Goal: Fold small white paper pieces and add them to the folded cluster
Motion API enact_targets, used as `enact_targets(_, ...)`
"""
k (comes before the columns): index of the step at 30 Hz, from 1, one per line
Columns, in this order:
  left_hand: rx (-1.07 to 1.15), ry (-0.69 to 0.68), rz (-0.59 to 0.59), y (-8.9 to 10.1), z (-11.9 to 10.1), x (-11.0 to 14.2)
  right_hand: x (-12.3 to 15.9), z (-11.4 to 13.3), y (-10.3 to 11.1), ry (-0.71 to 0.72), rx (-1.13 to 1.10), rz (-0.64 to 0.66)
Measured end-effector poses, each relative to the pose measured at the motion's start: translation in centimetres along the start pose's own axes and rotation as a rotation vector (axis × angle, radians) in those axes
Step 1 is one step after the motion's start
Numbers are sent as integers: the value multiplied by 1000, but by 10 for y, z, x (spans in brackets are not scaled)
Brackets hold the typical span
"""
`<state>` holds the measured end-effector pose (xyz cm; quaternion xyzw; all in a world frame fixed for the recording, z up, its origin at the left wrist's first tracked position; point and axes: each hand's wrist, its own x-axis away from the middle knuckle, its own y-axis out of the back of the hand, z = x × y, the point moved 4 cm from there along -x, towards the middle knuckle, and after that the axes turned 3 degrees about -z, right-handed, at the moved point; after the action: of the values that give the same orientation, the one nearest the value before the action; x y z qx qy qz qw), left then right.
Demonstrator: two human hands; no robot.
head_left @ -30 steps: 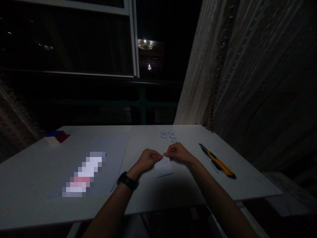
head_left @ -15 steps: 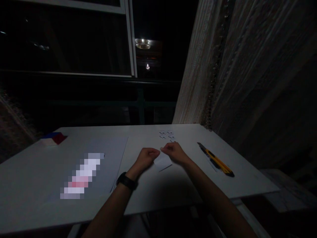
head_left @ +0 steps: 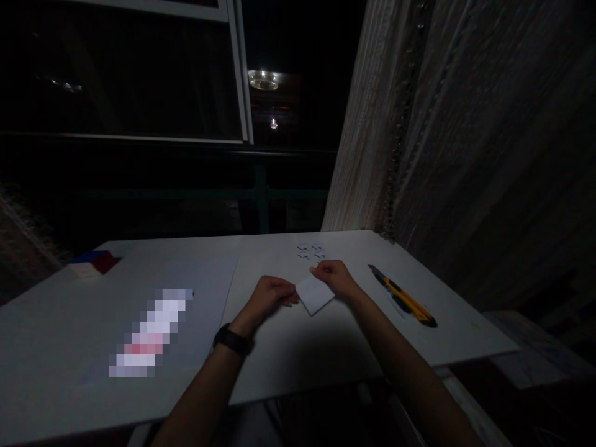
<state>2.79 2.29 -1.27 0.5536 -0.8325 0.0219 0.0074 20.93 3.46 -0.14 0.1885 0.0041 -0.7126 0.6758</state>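
Observation:
Between my two hands is a small white square of paper (head_left: 315,295), tilted so that one corner points toward me. My left hand (head_left: 274,293), with a dark watch on its wrist, pinches the paper's left corner. At the upper right edge, my right hand (head_left: 336,278) grips the paper between thumb and fingers. Just beyond the hands, several small printed paper squares (head_left: 311,251) lie in a block on the white table (head_left: 279,366). My right hand partly covers the nearest of them.
A yellow and black utility knife (head_left: 410,301) lies at the right, blade extended, over a thin pale strip. Large white sheets (head_left: 216,285) lie at the left under a blurred-out patch. A red, blue and white block (head_left: 95,263) sits at the far left. Curtains (head_left: 356,124) hang behind.
The paper has turned and lifted, showing more of its flat face. My right hand has moved slightly up and right, away from my left. The view has shifted slightly.

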Motion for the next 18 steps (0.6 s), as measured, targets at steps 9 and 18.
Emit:
enact_targets(9, -100, -90, -81, -4, 3, -3, 3, -4, -9, -17, -83, -12)
enact_targets(18, -185, -106, -258, 5, 1, -4, -4, -11, 3, -125, -313, -103)
